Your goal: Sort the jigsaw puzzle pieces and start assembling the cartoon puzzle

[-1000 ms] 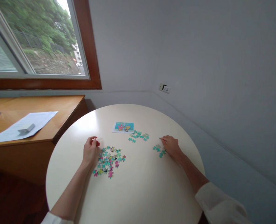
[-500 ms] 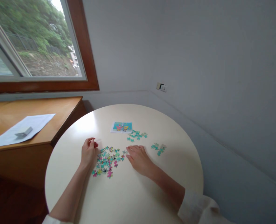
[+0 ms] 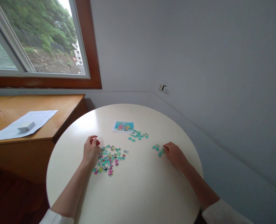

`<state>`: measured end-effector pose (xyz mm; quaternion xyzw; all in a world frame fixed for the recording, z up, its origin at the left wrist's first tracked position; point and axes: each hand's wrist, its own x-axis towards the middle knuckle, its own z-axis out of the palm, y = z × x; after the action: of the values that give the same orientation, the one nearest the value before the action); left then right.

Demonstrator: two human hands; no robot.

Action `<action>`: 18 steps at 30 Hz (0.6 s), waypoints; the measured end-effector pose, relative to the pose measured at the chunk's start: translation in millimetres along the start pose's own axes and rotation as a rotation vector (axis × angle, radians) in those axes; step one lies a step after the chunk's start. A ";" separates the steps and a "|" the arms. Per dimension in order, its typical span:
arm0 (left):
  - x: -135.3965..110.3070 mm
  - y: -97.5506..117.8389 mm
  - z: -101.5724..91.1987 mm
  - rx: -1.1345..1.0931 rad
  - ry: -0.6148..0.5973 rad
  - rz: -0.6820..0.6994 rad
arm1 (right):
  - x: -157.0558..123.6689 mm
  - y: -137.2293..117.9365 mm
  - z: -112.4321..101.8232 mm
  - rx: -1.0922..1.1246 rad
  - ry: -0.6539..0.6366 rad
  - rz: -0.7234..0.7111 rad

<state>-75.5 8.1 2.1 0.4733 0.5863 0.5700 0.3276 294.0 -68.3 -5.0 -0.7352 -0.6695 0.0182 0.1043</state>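
A round cream table (image 3: 133,193) carries loose jigsaw pieces. My left hand (image 3: 90,150) rests at the left edge of the big mixed-colour pile (image 3: 109,158), fingers curled in a pinch on something I cannot make out. My right hand (image 3: 174,153) lies at the right, fingertips closed against a small group of teal pieces (image 3: 158,149). Another teal cluster (image 3: 138,135) lies farther back, beside a small reference picture card (image 3: 123,127).
A wooden desk (image 3: 58,109) stands to the left with a white sheet of paper (image 3: 23,124) and a small grey object (image 3: 27,127) on it. A window is above it. A wall socket (image 3: 164,89) sits on the grey wall at the right.
My right hand went from the small teal group to the big pile half a second ago and is now back at the teal group. My left hand stayed in place.
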 end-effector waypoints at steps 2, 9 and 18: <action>0.3 -1.4 -0.5 -0.001 -0.005 0.008 | 3.4 0.8 1.3 -0.004 0.014 -0.016; 1.8 -4.1 -1.8 0.014 -0.010 0.017 | 33.7 13.0 -1.8 0.086 0.084 0.039; -0.6 -1.5 -0.3 0.005 -0.008 0.009 | 39.3 23.2 16.6 0.224 0.210 0.075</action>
<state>-75.8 7.7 0.6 0.4788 0.5843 0.5683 0.3262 318.0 -29.2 -20.9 -0.7412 -0.6208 0.0198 0.2546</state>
